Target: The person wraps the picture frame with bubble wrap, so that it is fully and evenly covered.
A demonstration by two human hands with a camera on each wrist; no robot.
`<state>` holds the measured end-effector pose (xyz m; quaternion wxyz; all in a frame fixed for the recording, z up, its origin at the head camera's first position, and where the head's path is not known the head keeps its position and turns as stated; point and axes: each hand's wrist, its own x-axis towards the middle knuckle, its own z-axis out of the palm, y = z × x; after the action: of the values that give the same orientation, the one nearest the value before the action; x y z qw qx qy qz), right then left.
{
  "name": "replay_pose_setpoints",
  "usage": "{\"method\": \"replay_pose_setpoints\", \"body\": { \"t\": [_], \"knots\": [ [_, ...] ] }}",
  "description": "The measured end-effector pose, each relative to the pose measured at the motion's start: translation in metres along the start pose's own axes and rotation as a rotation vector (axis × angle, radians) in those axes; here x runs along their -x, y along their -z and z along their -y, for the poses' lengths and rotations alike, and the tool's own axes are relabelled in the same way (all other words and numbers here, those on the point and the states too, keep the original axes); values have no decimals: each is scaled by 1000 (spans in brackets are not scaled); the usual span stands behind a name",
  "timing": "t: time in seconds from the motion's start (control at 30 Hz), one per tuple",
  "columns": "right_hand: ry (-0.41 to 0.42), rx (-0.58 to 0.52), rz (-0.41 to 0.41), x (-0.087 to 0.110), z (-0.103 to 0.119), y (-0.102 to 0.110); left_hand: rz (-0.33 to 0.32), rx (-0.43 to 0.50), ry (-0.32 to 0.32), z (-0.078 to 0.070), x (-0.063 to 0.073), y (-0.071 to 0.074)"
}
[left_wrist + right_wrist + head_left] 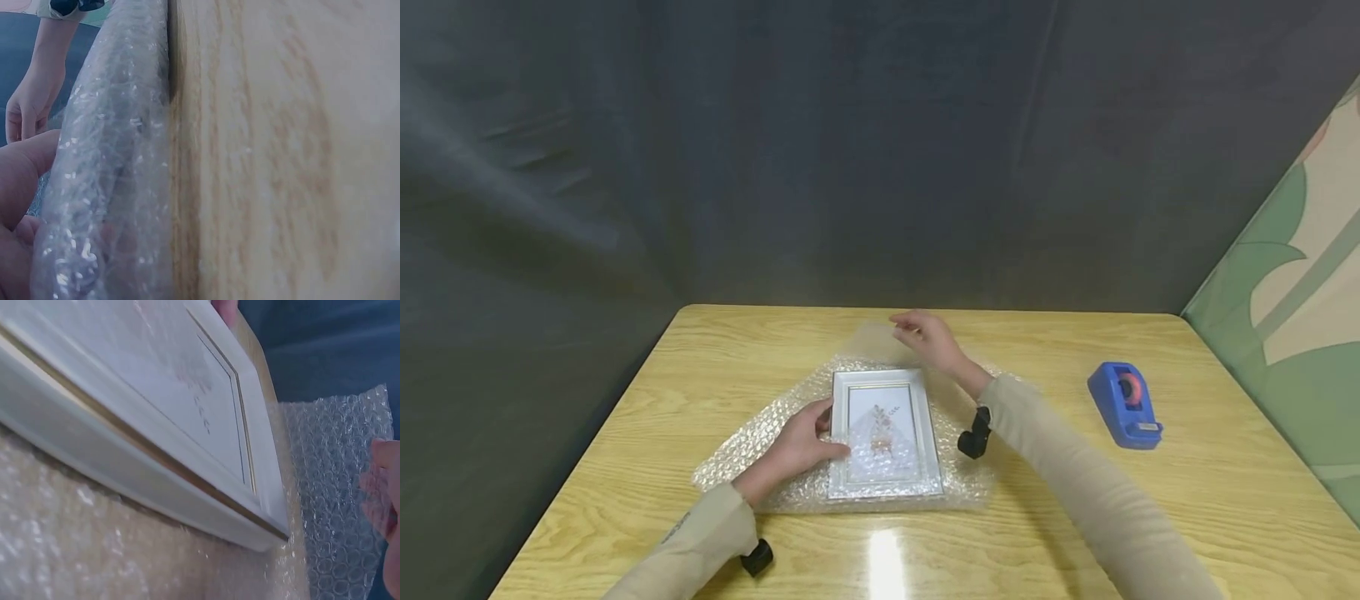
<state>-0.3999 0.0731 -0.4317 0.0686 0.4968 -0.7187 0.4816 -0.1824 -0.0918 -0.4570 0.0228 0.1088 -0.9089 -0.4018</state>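
A white picture frame (886,492) with a gold inner line lies on a sheet of bubble wrap (752,442). A flap of the wrap covers its lower part. My left hand (799,443) grips the frame's left side, thumb over the front on the wrap and fingers at the edge. In the left wrist view, wrap (106,162) bulges beside the left thumb (28,156). Beyond the frame's top edge, my right hand (928,340) pinches the far part of the wrap and holds it raised. The right wrist view shows that lifted wrap (337,487) between thumb and fingers.
A blue tape dispenser (1124,406) with a reddish roll stands to the right on the wooden table (715,350). A dark curtain (865,150) hangs behind the table. A patterned green and beige panel (1300,333) borders the right side.
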Motion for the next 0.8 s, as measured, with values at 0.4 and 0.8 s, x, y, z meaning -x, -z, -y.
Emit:
{"method": "replay_pose_setpoints", "body": {
  "t": [0.4, 0.8],
  "knots": [
    [-74, -41, 139, 25, 35, 5, -11, 2, 11, -2, 1, 0],
    [-51, -121, 350, 63, 38, 12, -12, -8, 2, -5, 2, 0]
  ]
}}
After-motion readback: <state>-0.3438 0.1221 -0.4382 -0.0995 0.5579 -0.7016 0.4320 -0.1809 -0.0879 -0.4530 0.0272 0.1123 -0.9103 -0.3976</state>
